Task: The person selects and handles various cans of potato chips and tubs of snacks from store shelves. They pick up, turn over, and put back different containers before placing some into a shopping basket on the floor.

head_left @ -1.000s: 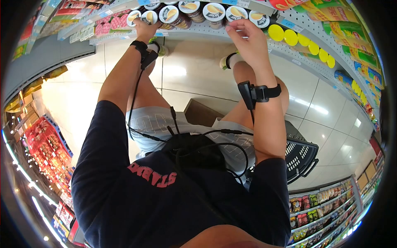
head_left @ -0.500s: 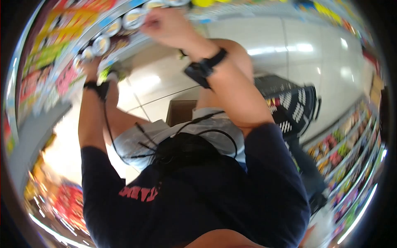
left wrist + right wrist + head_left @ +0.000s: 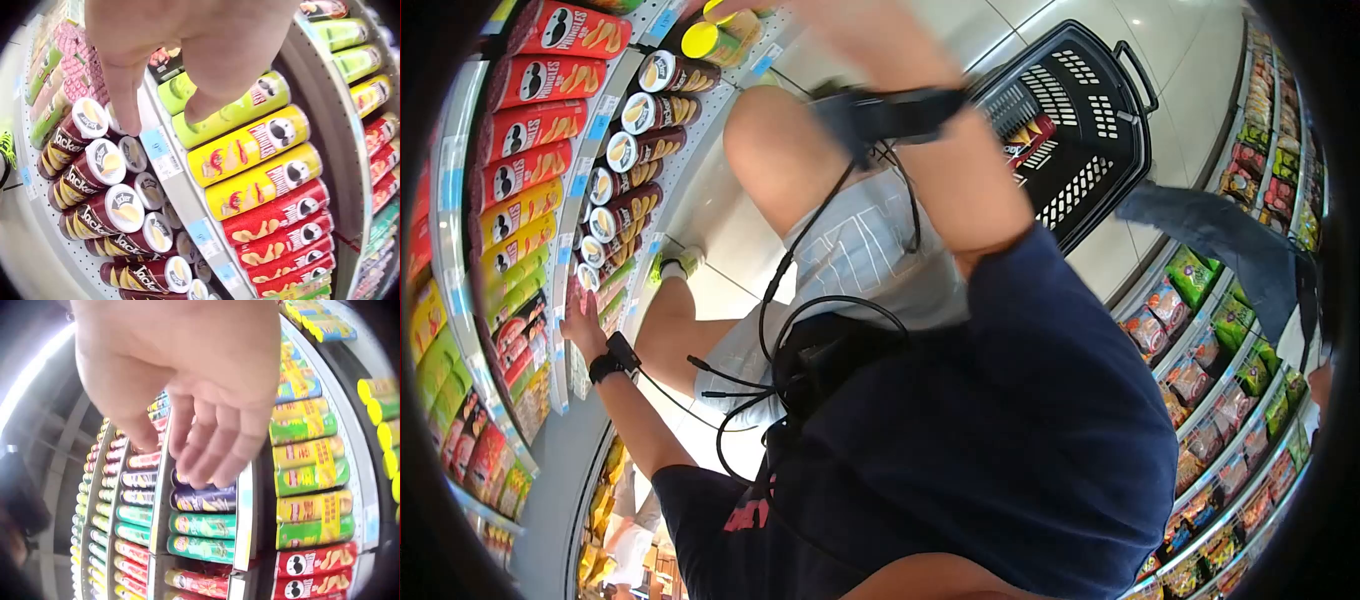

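Observation:
My left hand [image 3: 582,325] is at the shelf edge, close to the end of a row of brown Jacker chip cans [image 3: 622,150] with white lids. The left wrist view has that hand [image 3: 194,50] with its fingers over the Jacker cans [image 3: 94,212] and its thumb in front of green Pringles cans [image 3: 215,119]; nothing shows in its grasp. Blurred at the top of the head view, my right hand [image 3: 850,30] reaches past a yellow-lidded can [image 3: 700,40]. Loosely bent, empty fingers of the right hand [image 3: 181,375] appear in the right wrist view before shelves of chip cans.
A black shopping basket [image 3: 1135,160] stands on the tiled floor to my right, with a red chip package [image 3: 1030,140] inside. Red Pringles cans [image 3: 550,80] fill the upper shelf at left. Across the aisle are racks of snack bags [image 3: 1190,280]. A dark-clothed arm [image 3: 1220,225] enters at right.
The head view has turned right, bringing the basket fully in. My right hand has swung away from the Jacker cans, while the left stays at the shelf.

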A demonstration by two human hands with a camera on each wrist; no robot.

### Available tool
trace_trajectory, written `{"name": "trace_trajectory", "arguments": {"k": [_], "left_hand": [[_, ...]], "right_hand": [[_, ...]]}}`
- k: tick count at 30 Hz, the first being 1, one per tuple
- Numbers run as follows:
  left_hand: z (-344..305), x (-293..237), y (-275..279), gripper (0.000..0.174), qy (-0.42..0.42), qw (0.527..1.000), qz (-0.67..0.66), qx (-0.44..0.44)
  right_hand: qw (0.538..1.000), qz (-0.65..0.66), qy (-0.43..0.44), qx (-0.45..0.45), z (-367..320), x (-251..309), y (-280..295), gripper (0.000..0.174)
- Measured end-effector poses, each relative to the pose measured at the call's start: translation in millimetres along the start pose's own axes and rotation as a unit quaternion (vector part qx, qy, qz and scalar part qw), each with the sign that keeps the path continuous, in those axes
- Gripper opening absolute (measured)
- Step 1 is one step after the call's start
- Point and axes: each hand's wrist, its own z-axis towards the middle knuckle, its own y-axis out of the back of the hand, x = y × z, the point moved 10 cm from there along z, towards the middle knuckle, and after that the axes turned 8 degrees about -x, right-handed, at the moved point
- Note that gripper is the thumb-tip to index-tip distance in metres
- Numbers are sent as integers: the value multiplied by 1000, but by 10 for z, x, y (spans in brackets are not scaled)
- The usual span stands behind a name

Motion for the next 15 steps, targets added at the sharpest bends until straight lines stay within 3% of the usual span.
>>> {"name": "trace_trajectory", "arguments": {"k": [2, 4, 5, 6, 7, 9, 10, 12, 13, 15], "left_hand": [[-222, -215, 191, 76, -43, 999, 6, 20], [-456, -289, 366, 74, -53, 997, -5, 51], [-580, -302, 475, 72, -57, 995, -16, 82], [-456, -131, 682, 62, -84, 986, -39, 140], [-823, -217, 727, 53, -106, 984, -39, 140], [-923, -7, 1134, 50, -96, 979, -76, 162], [-1132, -3, 1246, 49, -70, 990, -63, 107], [-1493, -27, 1430, 50, -39, 998, -40, 15], [-1642, -67, 1518, 51, -40, 998, -42, 2], [-1821, -133, 1694, 50, -40, 999, -4, -27]], "right_hand": [[992, 113, 38, -41, -199, 393, 1134, 33], [973, 131, 45, -182, -701, 436, 2540, 46], [964, 187, 36, -188, -936, 415, 2973, 29], [911, 145, -33, -386, -1339, 113, 3621, 37], [877, 95, -89, -462, -1687, -62, 3908, 38], [804, 95, -227, -541, -2762, -1275, 5296, 44], [759, 104, -290, -574, -3298, -1823, 5902, 47], [790, 6, -336, -512, -3667, -2147, 5806, 65], [781, -78, -421, -455, -3897, -2479, 6027, 63], [753, -167, -495, -400, -4300, -2884, 6093, 63]]}}
